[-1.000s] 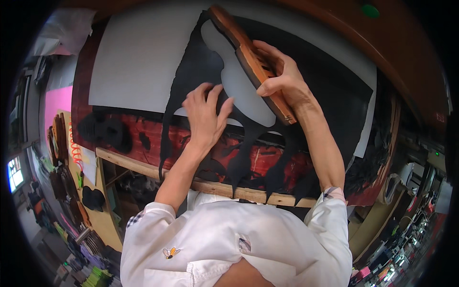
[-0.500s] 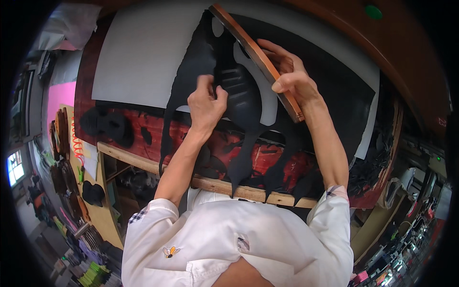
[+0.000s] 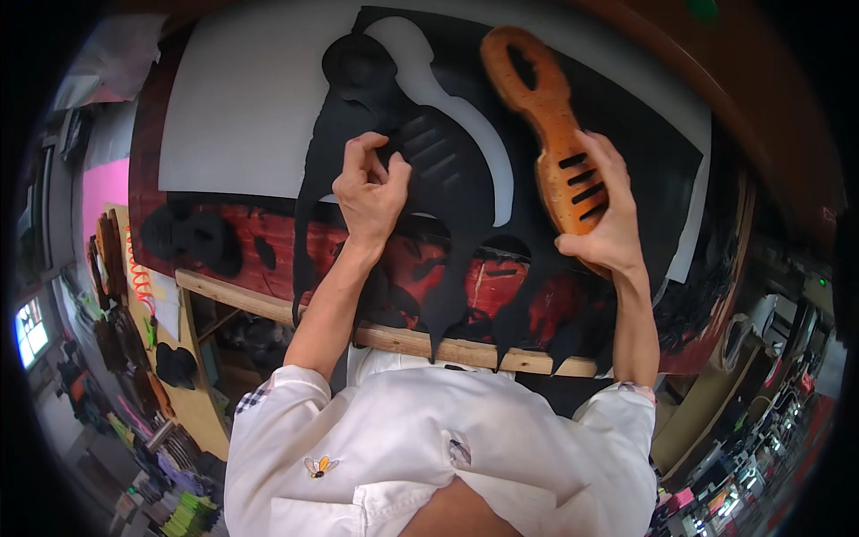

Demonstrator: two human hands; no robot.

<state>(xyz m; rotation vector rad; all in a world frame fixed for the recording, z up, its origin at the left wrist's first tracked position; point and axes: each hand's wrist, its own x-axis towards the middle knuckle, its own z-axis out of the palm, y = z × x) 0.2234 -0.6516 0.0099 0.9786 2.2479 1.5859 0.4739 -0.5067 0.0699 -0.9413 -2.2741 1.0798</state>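
My right hand [image 3: 610,210] grips a tan wooden cutting die [image 3: 553,125] by its near end, above the right part of a black sheet [image 3: 640,148]. The die has a hole at its far end and several slots. My left hand [image 3: 371,192] is closed, thumb and fingers pinching the left edge of a black cut-out piece [image 3: 465,170] with similar slots. That piece lies off its cut opening, where the white board [image 3: 250,107] shows as a curved strip. The exact grip point is partly hidden by the fingers.
Black narrow offcut strips [image 3: 447,304] hang over the wooden front rail [image 3: 403,342]. On the red tabletop [image 3: 313,246] lie scraps and a stack of black cut pieces [image 3: 188,234]. A dark red machine beam [image 3: 752,80] spans the far right.
The die has turned from edge-on to broad face showing and moved right. My left hand has shifted slightly left, pulling the black piece out of its opening and baring more white board.
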